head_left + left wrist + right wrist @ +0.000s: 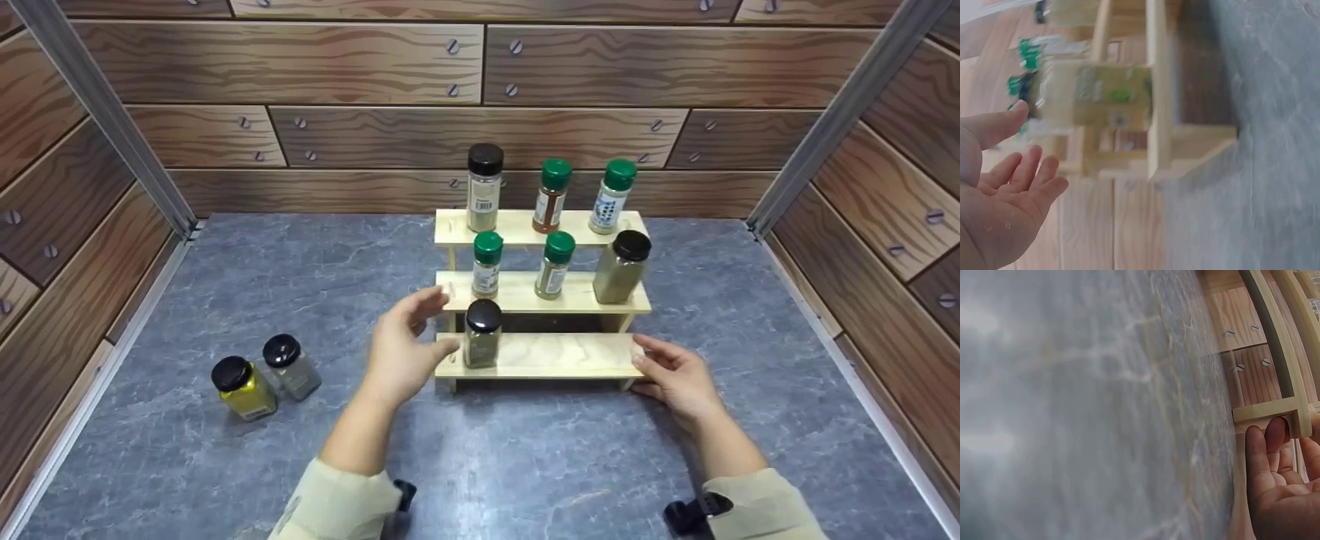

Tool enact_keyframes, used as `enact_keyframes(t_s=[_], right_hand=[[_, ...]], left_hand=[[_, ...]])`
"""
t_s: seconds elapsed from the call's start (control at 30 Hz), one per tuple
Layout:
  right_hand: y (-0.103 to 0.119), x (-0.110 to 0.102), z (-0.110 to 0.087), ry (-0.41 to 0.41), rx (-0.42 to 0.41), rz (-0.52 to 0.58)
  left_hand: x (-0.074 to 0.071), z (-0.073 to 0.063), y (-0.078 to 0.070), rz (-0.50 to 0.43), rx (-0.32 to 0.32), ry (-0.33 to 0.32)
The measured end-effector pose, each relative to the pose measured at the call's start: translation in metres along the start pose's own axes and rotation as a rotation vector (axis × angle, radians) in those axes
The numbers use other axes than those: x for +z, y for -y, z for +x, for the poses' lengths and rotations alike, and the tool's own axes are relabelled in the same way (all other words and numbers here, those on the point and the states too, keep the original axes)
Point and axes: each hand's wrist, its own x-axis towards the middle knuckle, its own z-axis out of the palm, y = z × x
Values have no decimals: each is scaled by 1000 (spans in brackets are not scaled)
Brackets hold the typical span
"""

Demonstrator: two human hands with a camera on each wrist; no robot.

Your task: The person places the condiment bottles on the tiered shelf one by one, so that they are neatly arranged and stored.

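Observation:
A three-tier pale wooden spice rack (570, 356) stands on the grey marbled table. At the left of its bottom shelf is a black-capped spice jar (482, 337), upright. My left hand (401, 349) is just left of this jar, fingers spread and thumb apart, holding nothing. In the left wrist view the same jar (1100, 95) appears sideways and blurred, with the hand (1010, 191) beside its cap. My right hand (679, 379) grips the right end of the bottom shelf. From the right wrist, its fingers (1260, 455) show at the shelf's end and leg.
The middle shelf carries two green-capped jars (555, 266) and a larger black-capped jar (621, 268). On top stand a black-capped jar (484, 187) and two green-capped ones (611, 196). Left on the table are a yellow jar (246, 390) and a grey jar (292, 367). Wood-patterned walls surround the table.

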Motion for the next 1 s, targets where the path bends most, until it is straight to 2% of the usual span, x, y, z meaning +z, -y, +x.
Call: enact_keyframes(t_s=[0.1,0.3,0.4,0.5,0.67,0.77,0.83,0.93,1.0], right_hand=[[1,-3,1,11,-5,-7],[3,-6,4,14,-3,-4],[4,-4,6,23,-7,-4],[7,-4,7,19,-24,1],[12,-8,6,24,-43,40],[11,-9,6,27,-37,43],[8,-8,6,33,-27,30],[2,-5,7,37,-8,4],[-1,-2,7,40,0,-6]], left_hand=[[-10,-9,2,27,-11,-27],[-15,-17,8,29,9,-16],[-25,-27,11,16,34,-72],[-46,-39,11,-12,59,-187],[-95,-52,8,-69,67,-512],[-125,-58,13,-37,-12,-671],[-144,-63,21,-34,-110,-698],[-166,-68,42,-64,-240,-634],[-174,-68,57,-91,-285,-568]])
